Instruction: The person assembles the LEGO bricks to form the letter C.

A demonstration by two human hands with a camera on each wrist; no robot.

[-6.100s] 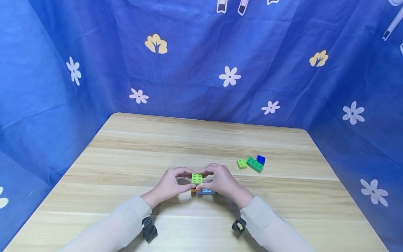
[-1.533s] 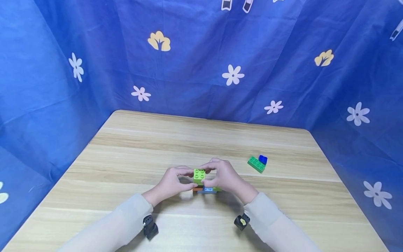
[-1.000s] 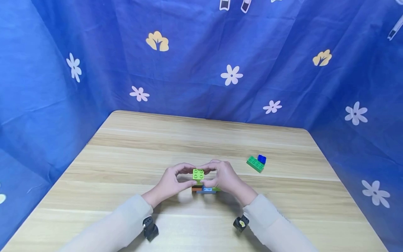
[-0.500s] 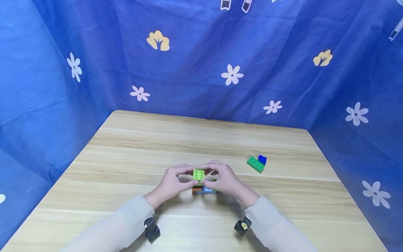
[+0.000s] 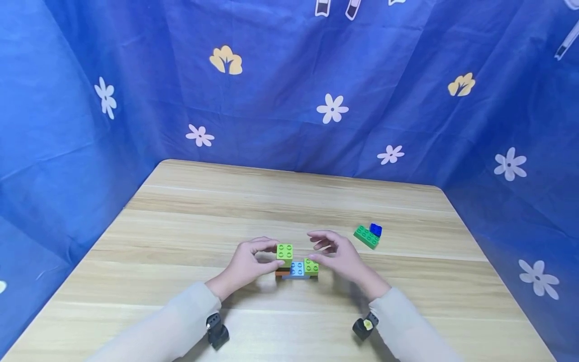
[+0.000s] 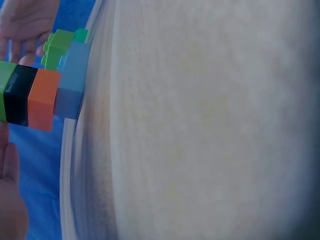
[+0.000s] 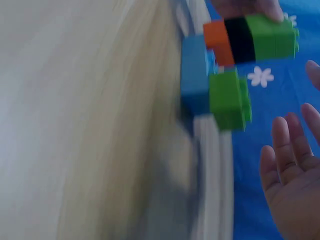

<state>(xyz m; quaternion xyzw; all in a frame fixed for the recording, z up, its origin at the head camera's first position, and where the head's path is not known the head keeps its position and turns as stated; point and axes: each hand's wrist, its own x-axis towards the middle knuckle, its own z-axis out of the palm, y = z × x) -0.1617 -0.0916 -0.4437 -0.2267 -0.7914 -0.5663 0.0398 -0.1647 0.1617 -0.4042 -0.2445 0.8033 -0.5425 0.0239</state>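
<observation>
A light blue toy building brick (image 5: 297, 269) lies at the front middle of the table. On its left end rises a stack of an orange brick (image 7: 218, 42), a black brick (image 7: 240, 40) and lime green (image 5: 284, 251) on top, with a faint seam in the green in the right wrist view. My left hand (image 5: 246, 261) pinches the green top between thumb and fingers. Another lime green brick (image 5: 311, 266) sits on the blue brick's right end. Just right of it, my right hand (image 5: 339, 256) hovers with relaxed fingers and holds nothing.
A green brick (image 5: 366, 237) and a dark blue brick (image 5: 375, 230) lie side by side farther back on the right of the wooden table (image 5: 217, 196). Blue patterned cloth (image 5: 280, 75) hangs around the back and sides.
My right hand has let go of the stack's green top and moved right, uncovering the lime brick there. The lime brick beside the green one, seen 6.1 s ago, is gone from that spot.
</observation>
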